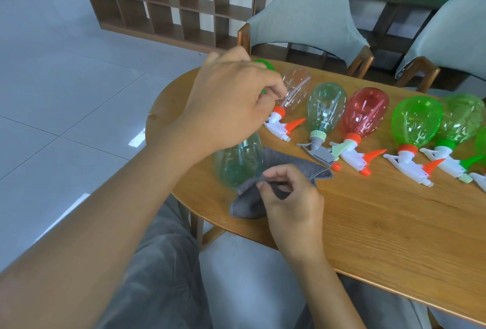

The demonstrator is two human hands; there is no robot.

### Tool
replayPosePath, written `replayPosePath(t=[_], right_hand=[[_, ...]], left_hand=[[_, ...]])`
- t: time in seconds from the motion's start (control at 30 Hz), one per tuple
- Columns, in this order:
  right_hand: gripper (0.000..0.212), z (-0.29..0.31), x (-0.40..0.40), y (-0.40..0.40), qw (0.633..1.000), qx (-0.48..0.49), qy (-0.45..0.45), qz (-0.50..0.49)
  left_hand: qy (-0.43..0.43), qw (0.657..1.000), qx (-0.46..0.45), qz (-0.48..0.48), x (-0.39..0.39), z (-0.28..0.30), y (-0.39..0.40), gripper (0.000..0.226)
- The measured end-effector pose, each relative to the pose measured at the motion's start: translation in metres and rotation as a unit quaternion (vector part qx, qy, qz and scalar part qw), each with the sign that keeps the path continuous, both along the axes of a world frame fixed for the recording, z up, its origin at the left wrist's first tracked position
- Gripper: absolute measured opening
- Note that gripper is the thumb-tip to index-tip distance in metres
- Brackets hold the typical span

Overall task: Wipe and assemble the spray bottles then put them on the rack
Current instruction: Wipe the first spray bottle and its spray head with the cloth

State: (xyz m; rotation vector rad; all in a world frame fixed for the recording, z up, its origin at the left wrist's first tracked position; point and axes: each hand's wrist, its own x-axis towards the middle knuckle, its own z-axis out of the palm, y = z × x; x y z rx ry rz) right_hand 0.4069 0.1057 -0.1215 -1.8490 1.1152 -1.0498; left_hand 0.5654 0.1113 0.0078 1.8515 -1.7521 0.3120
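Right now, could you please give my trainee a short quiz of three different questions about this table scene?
1. True or false: the right hand holds the grey cloth.
2. What colour is the bottle between the pale green one and the bright green one?
3. Where do the bottles lie: A) on the table, B) on the shelf, C) on a chair?

Key: 1 true; 2 red; 3 A.

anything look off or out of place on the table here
Mostly tidy: assembled spray bottles lie in a row. The odd one is the pale green bottle by the grey cloth, which shows no spray head, unlike the red bottle and its neighbours.
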Motion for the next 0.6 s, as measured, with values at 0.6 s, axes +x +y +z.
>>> replayPosePath(t=[0.6], right_hand=[[0.014,0.025,0.018,-0.006,0.945,-0.325,-0.03,0.008]], left_hand=[[0.045,0.998,0.028,-0.023,0.002,0.004,0.0,0.05]])
